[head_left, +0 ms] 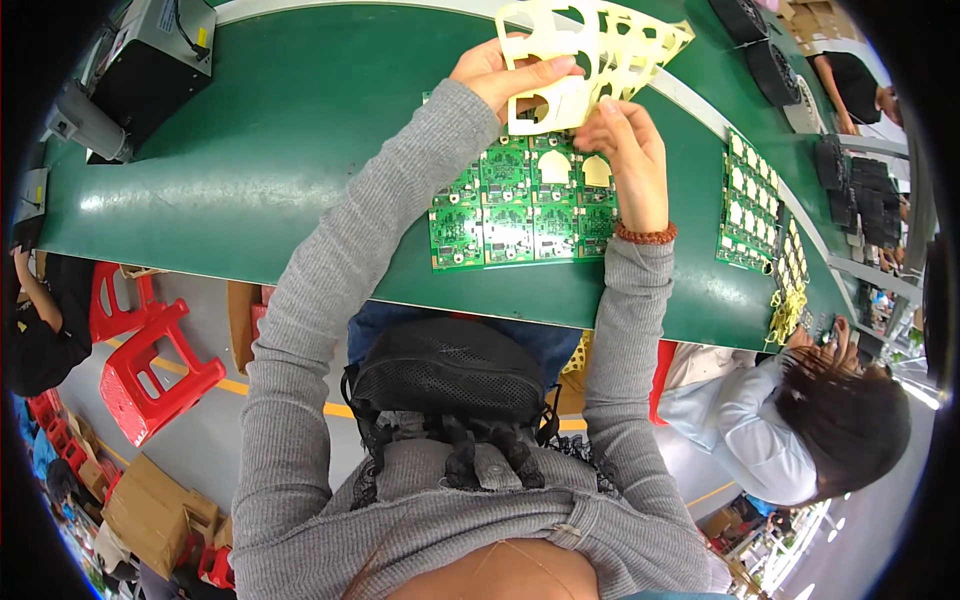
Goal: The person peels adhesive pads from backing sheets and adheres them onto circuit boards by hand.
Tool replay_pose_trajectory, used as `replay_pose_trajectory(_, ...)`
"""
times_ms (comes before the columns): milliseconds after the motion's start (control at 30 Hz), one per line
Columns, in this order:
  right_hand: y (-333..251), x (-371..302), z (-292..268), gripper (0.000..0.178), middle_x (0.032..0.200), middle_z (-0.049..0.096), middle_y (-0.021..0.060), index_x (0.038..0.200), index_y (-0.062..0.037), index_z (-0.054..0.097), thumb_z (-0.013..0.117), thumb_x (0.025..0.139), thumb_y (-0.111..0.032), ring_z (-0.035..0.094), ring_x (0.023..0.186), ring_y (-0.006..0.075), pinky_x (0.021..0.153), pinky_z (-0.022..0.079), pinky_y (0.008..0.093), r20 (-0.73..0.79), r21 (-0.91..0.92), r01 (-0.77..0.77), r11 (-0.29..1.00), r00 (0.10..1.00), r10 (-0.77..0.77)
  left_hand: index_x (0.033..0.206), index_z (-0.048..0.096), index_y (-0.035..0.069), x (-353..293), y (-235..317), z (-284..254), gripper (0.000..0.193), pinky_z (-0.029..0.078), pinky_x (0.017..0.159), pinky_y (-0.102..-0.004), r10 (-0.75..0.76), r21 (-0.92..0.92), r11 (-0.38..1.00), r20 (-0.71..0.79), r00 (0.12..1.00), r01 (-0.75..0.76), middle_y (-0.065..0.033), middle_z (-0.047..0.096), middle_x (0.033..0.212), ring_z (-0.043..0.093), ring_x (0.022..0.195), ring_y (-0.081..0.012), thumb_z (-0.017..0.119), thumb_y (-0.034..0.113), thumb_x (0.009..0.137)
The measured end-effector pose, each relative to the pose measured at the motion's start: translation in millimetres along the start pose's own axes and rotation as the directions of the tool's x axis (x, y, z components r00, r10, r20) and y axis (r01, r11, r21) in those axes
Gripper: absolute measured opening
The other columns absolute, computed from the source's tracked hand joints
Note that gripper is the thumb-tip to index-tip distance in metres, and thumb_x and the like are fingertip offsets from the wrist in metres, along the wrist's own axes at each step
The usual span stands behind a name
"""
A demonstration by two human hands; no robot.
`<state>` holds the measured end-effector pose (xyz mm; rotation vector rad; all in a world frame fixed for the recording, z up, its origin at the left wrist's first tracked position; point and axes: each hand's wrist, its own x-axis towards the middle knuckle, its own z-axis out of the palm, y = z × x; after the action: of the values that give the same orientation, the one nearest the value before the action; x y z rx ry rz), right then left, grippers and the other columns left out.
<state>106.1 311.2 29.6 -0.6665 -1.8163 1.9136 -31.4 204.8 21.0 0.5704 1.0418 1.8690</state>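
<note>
My left hand (500,78) grips a pale yellow sheet (550,117) with rows of rounded cut-outs, thumb on top. The sheet is raised over the far part of the green table and curls away to the right. My right hand (632,150) is at the sheet's near edge, thumb and fingers drawn together; what lies between them is hidden. Under both hands a panel of green circuit boards (510,240) lies flat on the table. Two yellow pieces, a left one (553,168) and a right one (596,172), sit on it; the right one is beside my right fingers.
On the green table (300,200), a black box-shaped device (165,65) stands at the far left. Another board panel (748,205) with pale pieces lies to the right, near yellow scraps (787,315). A person (770,430) sits at the right. Red stools (160,370) stand at left.
</note>
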Motion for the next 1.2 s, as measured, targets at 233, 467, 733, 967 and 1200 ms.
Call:
replay_pose_trajectory(233, -4.6, -3.9, 2.3, 0.023, 0.079, 0.061, 0.0071, 0.092, 0.0022, 0.057, 0.054, 0.087, -0.02, 0.055, 0.065, 0.0118, 0.063, 0.044, 0.0232, 0.02, 0.192, -0.048, 0.98, 0.999, 0.045, 0.106, 0.053, 0.002, 0.5, -1.3, 0.4, 0.034, 0.049, 0.082, -0.032, -0.059, -0.35, 0.935, 0.003, 0.998, 0.056, -0.0114, 0.061, 0.099, 0.059, 0.093, -0.0208, 0.067, 0.008, 0.076)
replay_pose_trajectory(467, -7.5, -6.1, 7.0, 0.023, 0.081, 0.061, 0.0059, 0.093, 0.0034, 0.058, 0.055, 0.086, -0.018, 0.052, 0.065, 0.0108, 0.062, 0.042, 0.0224, -0.17, 0.194, 0.195, 0.961, 0.972, -0.163, 0.109, 0.05, -0.003, -9.2, -5.5, 12.7, 0.041, 0.048, 0.086, -0.0338, -0.068, -0.132, 0.988, 0.061, 0.996, 0.075, -0.0148, 0.058, 0.103, 0.058, 0.097, -0.0247, 0.068, 0.004, 0.073)
replay_pose_trajectory(733, -10.1, -8.6, 12.4, 0.02, 0.08, 0.058, 0.0042, 0.09, 0.0015, 0.058, 0.053, 0.086, -0.017, 0.047, 0.065, 0.0084, 0.06, 0.037, 0.0211, 0.016, 0.499, -0.043, 0.865, 0.999, 0.041, 0.11, 0.048, -0.006, -11.1, -9.1, 11.8, 0.046, 0.047, 0.087, -0.0321, -0.12, -0.276, 0.942, 0.261, 0.958, 0.193, -0.0152, 0.058, 0.104, 0.058, 0.097, -0.0235, 0.07, 0.005, 0.072)
replay_pose_trajectory(967, -2.5, -7.1, 9.0, 0.016, 0.076, 0.055, 0.002, 0.079, -0.0006, 0.058, 0.059, 0.083, -0.016, 0.044, 0.06, 0.007, 0.057, 0.036, 0.0203, -0.098, 0.349, 0.008, 0.937, 0.995, 0.029, 0.109, 0.052, -0.001, -14.2, 2.0, 14.8, 0.04, 0.049, 0.08, -0.028, -0.171, -0.205, 0.957, 0.162, 0.972, 0.203, -0.0111, 0.06, 0.1, 0.059, 0.093, -0.0188, 0.068, 0.014, 0.076)
replay_pose_trajectory(1200, -1.6, -8.9, 9.2, 0.013, 0.073, 0.052, -0.0001, 0.076, 0.0013, 0.058, 0.07, 0.071, -0.003, 0.044, 0.06, 0.0048, 0.054, 0.036, 0.0167, -0.299, -0.468, 0.438, 0.767, 0.739, -0.604, 0.106, 0.055, 0.003, -4.6, -14.5, 9.9, 0.036, 0.051, 0.069, -0.0258, -0.077, -0.069, 0.995, -0.022, 0.997, 0.075, -0.0062, 0.062, 0.095, 0.061, 0.084, -0.0154, 0.068, 0.018, 0.076)
